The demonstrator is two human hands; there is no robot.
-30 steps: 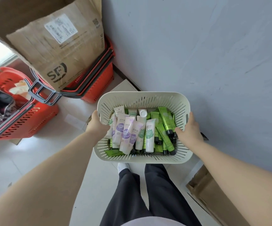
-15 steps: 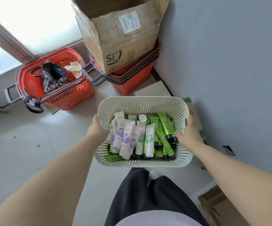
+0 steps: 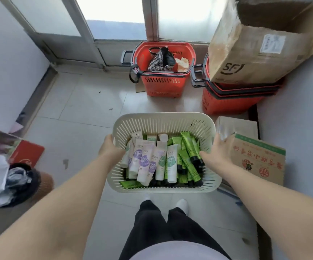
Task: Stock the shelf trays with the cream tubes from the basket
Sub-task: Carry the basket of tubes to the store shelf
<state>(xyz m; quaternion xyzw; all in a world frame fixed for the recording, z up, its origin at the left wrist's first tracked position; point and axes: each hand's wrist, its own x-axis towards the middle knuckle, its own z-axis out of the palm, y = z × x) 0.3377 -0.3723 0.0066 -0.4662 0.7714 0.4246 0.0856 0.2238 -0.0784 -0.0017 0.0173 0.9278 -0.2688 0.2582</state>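
A tiled floor (image 3: 88, 113) fills most of the view, running up to a glazed door at the far side

A big cardboard box (image 3: 260, 45), open at the top and tilted, sits on a stack of red baskets (image 3: 232, 102) in the far right corner. Just left of the stack stands a single red basket (image 3: 163, 85) with a dark bag and some crumpled paper inside. Against the right wall, closer in, a printed carton (image 3: 259, 162) with a green band rests on the floor

The pale basket (image 3: 163, 117), slatted all round, is held up off the floor in front of the person's dark trousers, between both arms. The left hand (image 3: 109, 147) grips the left rim with its fingers curled over the edge, and the right hand (image 3: 215, 152) grips the right rim the same way, close beside the printed carton

All the cream tubes lie loose inside the pale basket: white tubes (image 3: 148, 162) with purple or green labels heaped on the left and in the middle, green tubes (image 3: 189, 147) with black caps piled on the right
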